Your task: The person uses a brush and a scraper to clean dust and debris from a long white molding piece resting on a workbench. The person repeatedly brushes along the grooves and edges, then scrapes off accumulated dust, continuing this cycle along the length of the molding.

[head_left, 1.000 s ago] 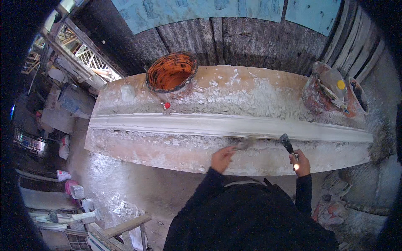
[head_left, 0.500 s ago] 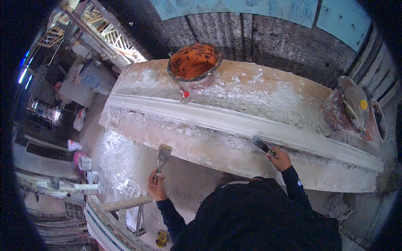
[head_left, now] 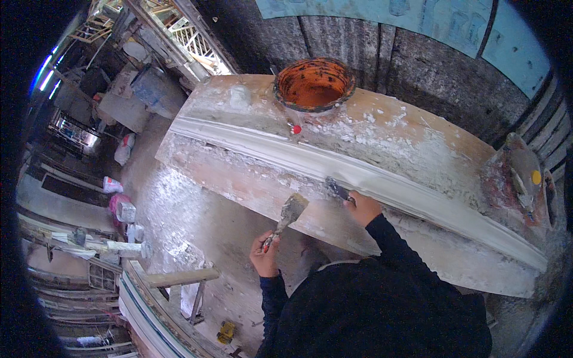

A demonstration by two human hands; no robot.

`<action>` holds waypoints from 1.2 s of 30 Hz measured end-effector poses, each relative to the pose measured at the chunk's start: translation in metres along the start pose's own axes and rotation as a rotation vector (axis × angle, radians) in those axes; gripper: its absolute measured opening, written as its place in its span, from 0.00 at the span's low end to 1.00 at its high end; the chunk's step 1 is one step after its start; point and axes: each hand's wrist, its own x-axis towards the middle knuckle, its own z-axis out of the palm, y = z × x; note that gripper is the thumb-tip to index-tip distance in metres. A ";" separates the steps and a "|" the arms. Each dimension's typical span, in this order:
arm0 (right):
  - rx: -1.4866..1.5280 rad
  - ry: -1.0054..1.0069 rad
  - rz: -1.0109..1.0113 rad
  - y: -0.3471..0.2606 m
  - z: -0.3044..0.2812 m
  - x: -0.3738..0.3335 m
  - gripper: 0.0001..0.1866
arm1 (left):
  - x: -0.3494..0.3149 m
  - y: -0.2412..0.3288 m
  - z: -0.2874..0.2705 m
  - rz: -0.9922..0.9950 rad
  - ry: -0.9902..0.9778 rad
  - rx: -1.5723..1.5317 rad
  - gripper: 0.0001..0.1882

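My left hand (head_left: 264,256) is closed round the handle of a putty knife (head_left: 293,210), whose broad blade is crusted with pale plaster and points up over the table's near edge. In my right hand (head_left: 364,209) is a small dark-handled scraper (head_left: 341,191). Its greyish blade is at the near edge of a long white moulding (head_left: 388,190); whether it touches I cannot tell. The moulding runs lengthwise along a plaster-smeared wooden table (head_left: 250,185).
Behind the moulding stands an orange bucket (head_left: 315,89) with a small red object (head_left: 296,129) beside it. White plaster crumbs (head_left: 439,149) lie around. At the far right is a plaster-caked container (head_left: 513,179) with tools. A wooden frame (head_left: 182,277) stands lower left.
My right hand and its scraper have moved left along the moulding. My left hand has shifted right with the putty knife, bringing the two tools closer together. The view has shifted a little.
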 end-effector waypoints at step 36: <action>0.508 0.447 0.539 -0.037 0.054 -0.076 0.15 | 0.201 -0.077 0.041 0.054 -0.813 0.007 0.10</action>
